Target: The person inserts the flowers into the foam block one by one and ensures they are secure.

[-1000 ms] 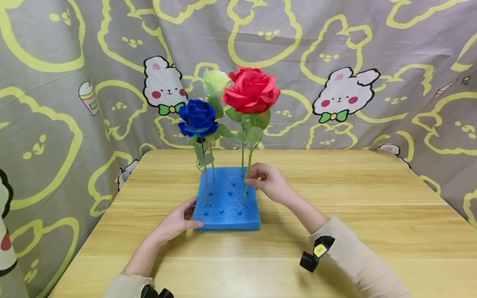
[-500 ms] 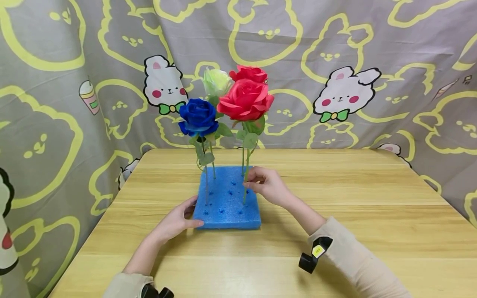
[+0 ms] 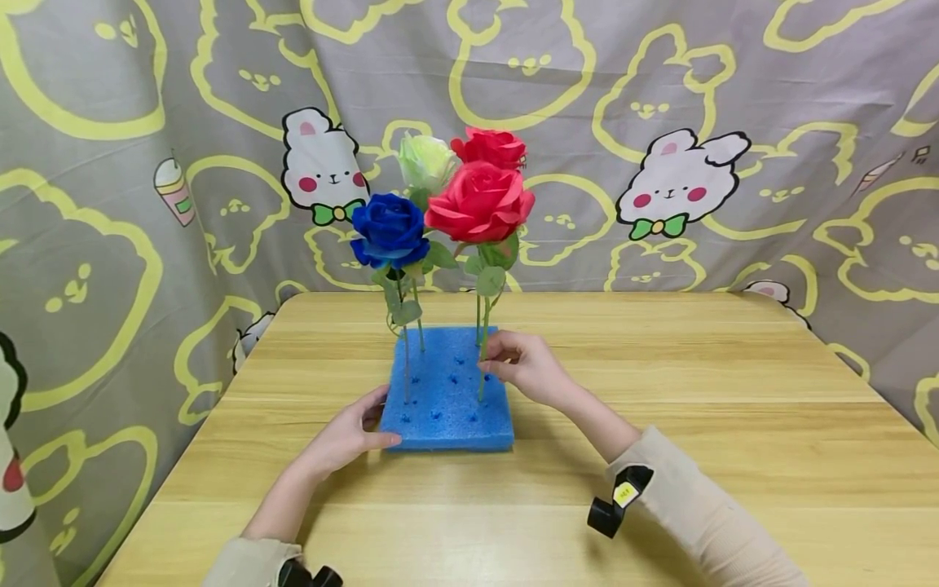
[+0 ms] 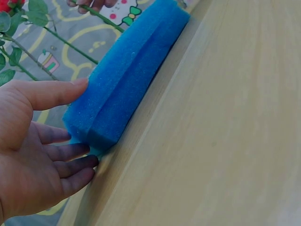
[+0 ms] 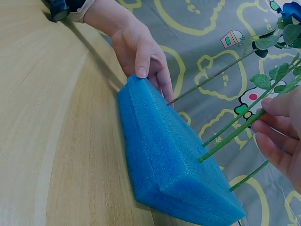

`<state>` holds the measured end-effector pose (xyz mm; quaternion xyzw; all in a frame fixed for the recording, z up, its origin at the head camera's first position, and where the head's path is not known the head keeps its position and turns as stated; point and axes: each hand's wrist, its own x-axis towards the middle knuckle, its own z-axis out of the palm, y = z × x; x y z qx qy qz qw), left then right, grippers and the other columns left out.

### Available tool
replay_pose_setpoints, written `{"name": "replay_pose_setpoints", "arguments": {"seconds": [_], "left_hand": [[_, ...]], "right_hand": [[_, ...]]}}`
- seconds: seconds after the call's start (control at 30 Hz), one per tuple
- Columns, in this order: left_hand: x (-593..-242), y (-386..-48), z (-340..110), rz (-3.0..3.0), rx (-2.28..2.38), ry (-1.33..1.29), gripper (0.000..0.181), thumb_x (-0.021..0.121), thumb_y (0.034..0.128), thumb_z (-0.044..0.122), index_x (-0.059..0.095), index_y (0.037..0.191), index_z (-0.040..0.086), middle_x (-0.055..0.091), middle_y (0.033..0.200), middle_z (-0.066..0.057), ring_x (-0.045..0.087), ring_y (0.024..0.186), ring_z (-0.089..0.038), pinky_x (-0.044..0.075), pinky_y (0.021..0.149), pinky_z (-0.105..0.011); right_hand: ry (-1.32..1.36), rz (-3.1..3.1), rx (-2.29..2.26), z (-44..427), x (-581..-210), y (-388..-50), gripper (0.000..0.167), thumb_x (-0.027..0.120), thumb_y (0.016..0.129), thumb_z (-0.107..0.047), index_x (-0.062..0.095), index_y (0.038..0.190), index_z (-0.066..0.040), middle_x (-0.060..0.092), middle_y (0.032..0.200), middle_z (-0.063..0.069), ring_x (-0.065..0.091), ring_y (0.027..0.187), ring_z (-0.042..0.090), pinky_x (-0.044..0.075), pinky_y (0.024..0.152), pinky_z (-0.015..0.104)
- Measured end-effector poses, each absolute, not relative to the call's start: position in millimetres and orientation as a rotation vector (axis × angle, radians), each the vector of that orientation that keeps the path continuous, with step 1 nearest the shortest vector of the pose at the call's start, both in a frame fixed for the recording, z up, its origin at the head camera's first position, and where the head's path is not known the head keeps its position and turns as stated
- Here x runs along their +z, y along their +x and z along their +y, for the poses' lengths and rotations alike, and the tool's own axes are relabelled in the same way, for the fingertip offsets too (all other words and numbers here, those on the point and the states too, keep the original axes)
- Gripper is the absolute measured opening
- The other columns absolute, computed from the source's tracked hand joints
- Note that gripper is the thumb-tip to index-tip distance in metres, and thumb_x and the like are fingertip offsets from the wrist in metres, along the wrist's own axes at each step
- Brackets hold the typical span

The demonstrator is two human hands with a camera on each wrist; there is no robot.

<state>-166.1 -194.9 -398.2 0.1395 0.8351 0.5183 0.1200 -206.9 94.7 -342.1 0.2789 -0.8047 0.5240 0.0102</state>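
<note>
A blue foam block [image 3: 447, 443], dotted with several holes, lies on the table. My right hand [image 3: 531, 368] pinches the green stem [image 5: 230, 137] of the front red rose [image 3: 480, 204] between thumb and fingers. The lower end of that stem meets the foam top on its right side; how deep it goes cannot be seen. My left hand [image 3: 348, 434] holds the block's near left corner, thumb [image 4: 59, 92] along the upper edge and fingers at the side. A blue rose [image 3: 389, 231], a pale green rose [image 3: 425, 161] and another red rose [image 3: 495, 147] stand upright in the foam.
The wooden table [image 3: 697, 367] spreads around the block on all sides. Behind it hangs a grey curtain [image 3: 572, 98] with yellow outlines and rabbit prints. Rose heads and leaves crowd close together above the foam.
My right hand has lowered slightly, and the front red rose has shifted down and a little left, uncovering more of the rear red rose. My left hand and the block stay put.
</note>
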Motion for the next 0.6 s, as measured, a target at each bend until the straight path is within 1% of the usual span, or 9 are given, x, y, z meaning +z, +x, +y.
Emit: {"name": "replay_pose_setpoints", "arguments": {"seconds": [0.1, 0.27, 0.4, 0.47, 0.6], "left_hand": [[-398, -166, -195, 2.443, 1.510, 0.412, 0.084, 0.073, 0.0806, 0.019, 0.023, 0.143, -0.006, 0.032, 0.143, -0.025, 0.035, 0.127, -0.041, 0.027, 0.103, -0.053], [-398, -166, -195, 2.446, 1.505, 0.420, 0.084, 0.073, 0.0806, 0.019, 0.023, 0.143, -0.006, 0.032, 0.143, -0.026, 0.035, 0.127, -0.041, 0.028, 0.103, -0.053], [-399, -166, -195, 2.448, 1.503, 0.424, 0.084, 0.072, 0.0807, 0.019, 0.023, 0.143, -0.006, 0.032, 0.143, -0.025, 0.035, 0.127, -0.041, 0.028, 0.103, -0.053], [-399, -166, -195, 2.452, 1.500, 0.427, 0.083, 0.072, 0.0808, 0.019, 0.023, 0.143, -0.006, 0.032, 0.143, -0.026, 0.036, 0.126, -0.041, 0.028, 0.103, -0.053], [-399, -167, -196, 2.458, 1.493, 0.423, 0.084, 0.072, 0.0808, 0.019, 0.023, 0.143, -0.007, 0.032, 0.142, -0.026, 0.035, 0.127, -0.041, 0.028, 0.103, -0.053]], "right_hand": [[0.875, -2.523, 1.617, 93, -334, -200, 0.004, 0.063, 0.084, 0.004, 0.061, 0.087, 0.005, 0.062, 0.082, 0.011, 0.061, 0.072, 0.028, 0.051, 0.061, 0.026], [0.900, -2.517, 1.596, 91, -317, -186, 0.004, 0.062, 0.084, 0.006, 0.060, 0.086, 0.008, 0.061, 0.080, 0.014, 0.060, 0.072, 0.034, 0.049, 0.060, 0.024], [0.923, -2.508, 1.594, 90, -315, -185, 0.003, 0.062, 0.083, 0.007, 0.060, 0.084, 0.008, 0.060, 0.077, 0.013, 0.058, 0.071, 0.039, 0.048, 0.057, 0.024], [0.933, -2.507, 1.597, 90, -315, -184, 0.002, 0.062, 0.083, 0.007, 0.060, 0.083, 0.007, 0.059, 0.076, 0.012, 0.058, 0.070, 0.038, 0.047, 0.056, 0.024], [0.925, -2.522, 1.601, 91, -316, -184, 0.004, 0.061, 0.084, 0.007, 0.059, 0.081, 0.005, 0.057, 0.076, 0.009, 0.056, 0.067, 0.031, 0.045, 0.055, 0.023]]}}
